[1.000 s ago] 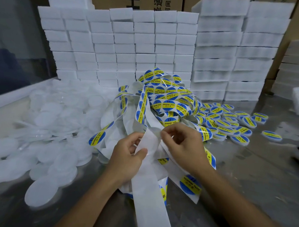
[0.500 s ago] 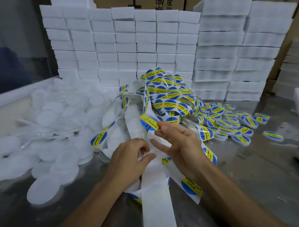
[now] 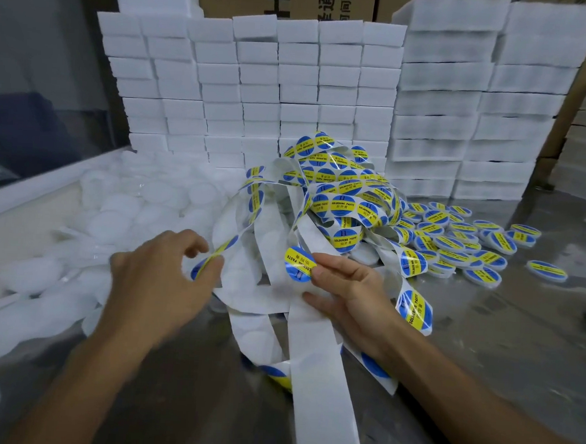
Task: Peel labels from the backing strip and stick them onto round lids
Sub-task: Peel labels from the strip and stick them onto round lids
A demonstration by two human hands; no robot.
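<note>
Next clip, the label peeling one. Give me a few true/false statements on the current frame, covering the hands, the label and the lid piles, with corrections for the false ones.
1. The right hand holds a peeled label at its fingertips. True.
2. The left hand grips a plain lid. False: it holds nothing, fingers loosely spread over the plain lids.
3. The labelled lids lie to the right of the strip tangle. True.
4. The plain lids are stacked neatly at the right. False: they lie in a loose heap at the left.
5. White blocks are stacked behind the work area. True.
</note>
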